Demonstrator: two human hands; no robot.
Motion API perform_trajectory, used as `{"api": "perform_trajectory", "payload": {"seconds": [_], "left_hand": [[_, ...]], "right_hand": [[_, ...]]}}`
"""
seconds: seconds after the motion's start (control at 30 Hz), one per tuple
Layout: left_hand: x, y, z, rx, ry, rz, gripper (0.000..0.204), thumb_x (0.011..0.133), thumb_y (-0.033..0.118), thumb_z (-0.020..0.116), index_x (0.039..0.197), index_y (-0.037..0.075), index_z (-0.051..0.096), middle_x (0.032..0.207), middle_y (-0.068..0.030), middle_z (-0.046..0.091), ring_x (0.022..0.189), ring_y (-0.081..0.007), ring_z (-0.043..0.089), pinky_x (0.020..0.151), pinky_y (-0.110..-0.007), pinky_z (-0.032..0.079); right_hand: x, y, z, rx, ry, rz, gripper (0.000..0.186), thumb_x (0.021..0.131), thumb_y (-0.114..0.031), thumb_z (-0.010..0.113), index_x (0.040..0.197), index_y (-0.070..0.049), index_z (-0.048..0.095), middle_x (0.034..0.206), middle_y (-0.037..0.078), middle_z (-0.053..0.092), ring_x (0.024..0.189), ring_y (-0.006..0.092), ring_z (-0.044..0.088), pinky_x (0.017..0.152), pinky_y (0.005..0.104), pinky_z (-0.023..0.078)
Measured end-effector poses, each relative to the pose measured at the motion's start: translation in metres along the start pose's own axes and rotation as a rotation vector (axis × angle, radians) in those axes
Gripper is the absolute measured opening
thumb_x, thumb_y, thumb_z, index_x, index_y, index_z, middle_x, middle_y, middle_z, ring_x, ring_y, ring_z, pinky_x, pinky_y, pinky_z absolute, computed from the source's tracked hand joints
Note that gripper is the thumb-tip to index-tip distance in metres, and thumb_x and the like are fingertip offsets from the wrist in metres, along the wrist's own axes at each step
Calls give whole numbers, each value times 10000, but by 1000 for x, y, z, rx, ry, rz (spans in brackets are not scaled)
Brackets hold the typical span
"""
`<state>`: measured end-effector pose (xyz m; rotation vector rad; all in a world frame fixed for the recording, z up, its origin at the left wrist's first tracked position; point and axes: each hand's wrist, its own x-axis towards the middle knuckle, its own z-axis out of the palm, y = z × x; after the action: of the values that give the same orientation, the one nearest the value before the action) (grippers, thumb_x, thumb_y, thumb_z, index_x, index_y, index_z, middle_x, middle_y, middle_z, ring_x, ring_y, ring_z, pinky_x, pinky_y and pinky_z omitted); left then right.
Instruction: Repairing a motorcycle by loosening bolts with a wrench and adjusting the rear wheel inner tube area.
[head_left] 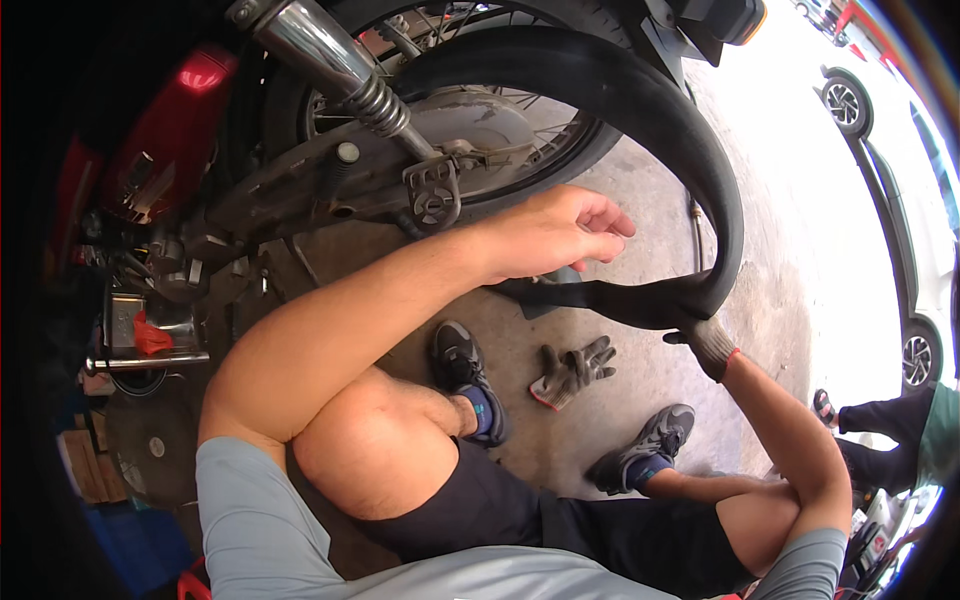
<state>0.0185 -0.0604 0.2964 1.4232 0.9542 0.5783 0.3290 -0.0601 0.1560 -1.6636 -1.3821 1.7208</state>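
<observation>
A black rubber inner tube (650, 95) forms a large loop in front of me. Its upper part crosses the motorcycle's rear wheel, and its lower part looks flatter. My right hand (708, 345), in a grey work glove with a red-edged cuff, grips the loop's lower right bend. My left hand (565, 235) is bare and hovers inside the loop, just above its lower run. Its fingers are loosely curled and apart from the thumb, with nothing visible between them. A second grey work glove (575, 370) lies on the floor between my shoes.
The motorcycle's chrome shock absorber (335, 65), chain cover (470, 135) and rear wheel (600, 150) stand ahead and to the left. A metal tray (150, 325) with a red cloth is at far left. A white car (890, 170) and another person's leg (880, 420) are on the right.
</observation>
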Motion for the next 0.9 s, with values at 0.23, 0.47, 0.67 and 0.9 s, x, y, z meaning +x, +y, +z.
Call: {"api": "perform_trajectory", "payload": {"seconds": [0.23, 0.47, 0.67, 0.9], "left_hand": [[-19, -54, -27, 353, -279, -114, 313, 844, 150, 567, 1119, 4, 544, 1012, -96, 610, 923, -160, 589, 824, -297, 466], [5, -217, 8, 622, 193, 179, 675, 698, 68, 655, 1314, 131, 386, 1245, -144, 433, 1189, -308, 420, 991, -393, 357], [30, -243, 39, 699, 157, 344, 301, 688, 43, 633, 973, 135, 606, 1227, -88, 455, 1273, -275, 335, 1062, -436, 270], [-39, -232, -14, 641, 153, 245, 128, 726, 135, 652, 787, 55, 571, 732, -95, 589, 761, -291, 580, 857, -407, 415]], "right_hand": [[-10, -5, 9, -318, -117, -199, 344, 873, -214, 547, 1170, -41, 525, 1084, 105, 591, 985, 227, 568, 779, 350, 487], [-31, -20, 69, -794, -361, -703, 362, 861, -159, 542, 1195, -24, 510, 1064, 188, 582, 1007, 346, 539, 883, 361, 422], [-37, -26, 89, -627, -601, -491, 350, 869, -123, 548, 1198, -15, 495, 1049, 160, 568, 969, 272, 547, 878, 342, 427], [31, 1, 41, -834, -432, -349, 309, 881, -197, 546, 1125, -8, 539, 1059, 179, 585, 990, 269, 548, 879, 357, 419]]}}
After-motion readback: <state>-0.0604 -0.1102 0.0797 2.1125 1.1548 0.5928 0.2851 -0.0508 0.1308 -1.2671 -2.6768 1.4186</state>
